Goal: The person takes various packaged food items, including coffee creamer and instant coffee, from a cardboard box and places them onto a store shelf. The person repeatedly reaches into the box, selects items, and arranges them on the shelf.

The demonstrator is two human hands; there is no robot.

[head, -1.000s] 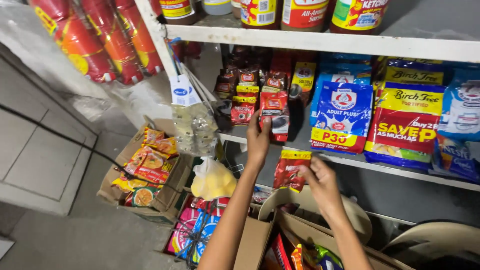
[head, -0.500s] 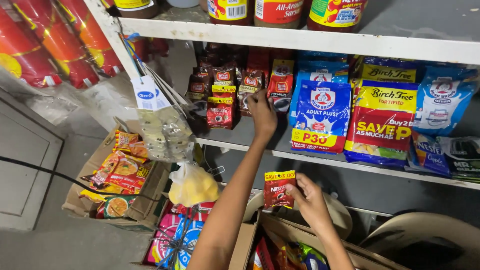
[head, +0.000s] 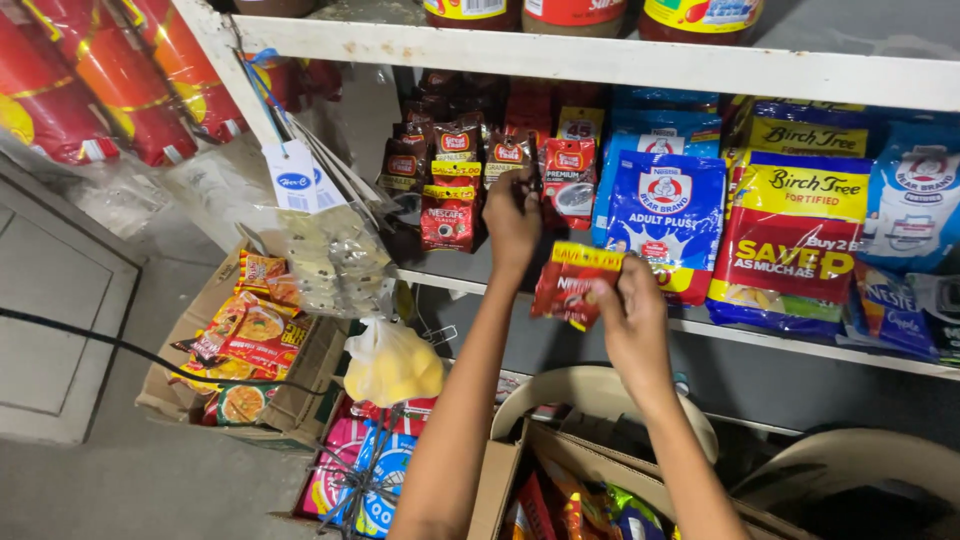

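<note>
My left hand (head: 512,215) reaches up to the middle shelf (head: 780,340), its fingers curled on a dark coffee pouch (head: 507,155) standing among other red and brown coffee pouches (head: 447,215). My right hand (head: 630,315) is raised just below and to the right of it. It pinches a red coffee sachet pack with a yellow top (head: 572,282) in front of a blue milk powder bag (head: 665,205).
Yellow-and-red and blue milk bags (head: 800,235) fill the shelf's right side, with sauce bottles (head: 575,10) above. Sachet strips (head: 330,255) and a yellow plastic bag (head: 392,365) hang at left. A noodle box (head: 250,345) and an open carton (head: 560,490) sit on the floor.
My right hand has lifted the red sachet pack from above the carton up to shelf height. My left hand stays at the coffee pouches, where it set a red pouch a second ago.
</note>
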